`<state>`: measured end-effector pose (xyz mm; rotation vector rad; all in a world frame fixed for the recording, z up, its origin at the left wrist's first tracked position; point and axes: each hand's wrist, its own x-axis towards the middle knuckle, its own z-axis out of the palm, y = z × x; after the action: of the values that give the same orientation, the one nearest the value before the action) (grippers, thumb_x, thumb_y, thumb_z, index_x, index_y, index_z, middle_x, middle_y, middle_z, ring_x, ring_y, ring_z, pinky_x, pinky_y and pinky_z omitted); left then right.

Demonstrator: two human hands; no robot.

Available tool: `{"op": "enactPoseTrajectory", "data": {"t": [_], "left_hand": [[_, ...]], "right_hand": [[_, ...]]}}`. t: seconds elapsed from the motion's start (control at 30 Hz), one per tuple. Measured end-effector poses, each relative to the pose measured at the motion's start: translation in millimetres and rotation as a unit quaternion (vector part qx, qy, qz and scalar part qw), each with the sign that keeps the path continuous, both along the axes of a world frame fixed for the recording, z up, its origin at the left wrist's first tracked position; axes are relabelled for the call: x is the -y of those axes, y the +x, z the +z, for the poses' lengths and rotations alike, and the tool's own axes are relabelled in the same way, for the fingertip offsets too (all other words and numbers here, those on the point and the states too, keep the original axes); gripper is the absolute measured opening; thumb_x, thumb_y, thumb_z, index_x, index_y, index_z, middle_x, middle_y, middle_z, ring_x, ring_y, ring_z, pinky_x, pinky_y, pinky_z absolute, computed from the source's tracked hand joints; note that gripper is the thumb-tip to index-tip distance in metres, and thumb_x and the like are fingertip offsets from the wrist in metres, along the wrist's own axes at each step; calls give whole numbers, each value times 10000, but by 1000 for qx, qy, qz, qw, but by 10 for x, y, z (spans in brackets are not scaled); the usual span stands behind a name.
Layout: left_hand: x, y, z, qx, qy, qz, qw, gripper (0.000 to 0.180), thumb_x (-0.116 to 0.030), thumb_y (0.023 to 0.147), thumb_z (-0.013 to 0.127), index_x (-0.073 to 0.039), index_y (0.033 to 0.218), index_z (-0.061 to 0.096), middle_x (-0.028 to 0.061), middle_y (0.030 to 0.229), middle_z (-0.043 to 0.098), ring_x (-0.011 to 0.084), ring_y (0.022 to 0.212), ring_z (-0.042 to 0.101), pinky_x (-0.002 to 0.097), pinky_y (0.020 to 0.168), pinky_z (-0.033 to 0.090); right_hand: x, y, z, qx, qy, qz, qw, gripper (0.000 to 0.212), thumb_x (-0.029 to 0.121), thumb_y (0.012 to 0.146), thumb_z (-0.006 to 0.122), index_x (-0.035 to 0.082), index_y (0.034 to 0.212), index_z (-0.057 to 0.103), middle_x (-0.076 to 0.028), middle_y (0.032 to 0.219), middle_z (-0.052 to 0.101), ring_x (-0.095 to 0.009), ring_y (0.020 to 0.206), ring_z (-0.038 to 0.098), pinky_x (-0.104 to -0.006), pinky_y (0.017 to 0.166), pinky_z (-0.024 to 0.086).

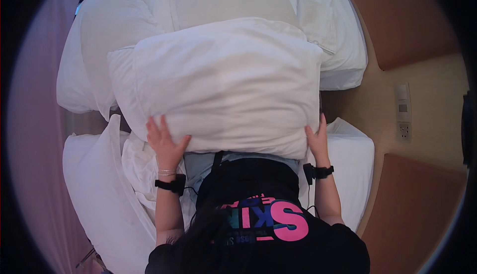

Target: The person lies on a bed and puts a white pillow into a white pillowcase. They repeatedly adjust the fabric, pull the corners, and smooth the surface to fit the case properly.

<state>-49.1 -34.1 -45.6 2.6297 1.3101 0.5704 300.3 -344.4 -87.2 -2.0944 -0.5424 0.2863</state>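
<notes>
In the head view, both bare hands meet the pillow, which fills the centre of the frame, its near edge against the black shirt or just above it. The left hand lies left of centre on the pillow's lower left part, palm down and unclenched, fingers fanned toward the top of the frame and thumb stretched out to the right. Its forearm rises almost straight from the lower edge, with a dark band and a thin bracelet at the wrist. The right hand is right of centre at the pillow's lower right corner, thumb on the near face, fingers pointing up along the side edge; whether it grips the cloth, I cannot tell. Its forearm leans slightly left as it rises, wearing a similar band. White bedding spreads across the top; a pink curtain hangs at far left
</notes>
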Motion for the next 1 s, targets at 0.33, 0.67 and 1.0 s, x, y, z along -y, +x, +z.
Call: {"op": "enactPoseTrajectory", "data": {"t": [0.33, 0.67, 1.0], "left_hand": [[208, -626, -151, 567, -570, 179, 567, 234, -136, 947, 614, -49, 1145, 525, 14, 962, 637, 83, 805, 602, 242, 633, 469], [206, -427, 238, 330, -171, 233, 899, 340, -161, 941, 604, -50, 1247, 506, 86, 1171, 592, 163, 1027, 566, 291, 846, 438], [343, -315, 325, 556, -563, 103, 603, 457, -255, 1022, 496, 4, 1374, 362, 121, 1233, 591, 165, 1091, 575, 291, 946, 445]], "right_hand": [[-21, 49, 745, -467, 320, -153, 810, 340, 24, 915, 512, -2, 1254, 532, -116, 1203, 633, -209, 1085, 624, -355, 934, 500], [-1679, -696, 1831, -38, 304, 250, 919, 264, -34, 789, 695, 55, 988, 547, -130, 1326, 536, -230, 1221, 509, -372, 1058, 374], [-2358, -1645, 1550, -107, 115, 630, 760, 504, 207, 851, 696, 25, 1288, 523, -191, 1297, 550, -345, 1187, 539, -387, 1003, 429]]}}
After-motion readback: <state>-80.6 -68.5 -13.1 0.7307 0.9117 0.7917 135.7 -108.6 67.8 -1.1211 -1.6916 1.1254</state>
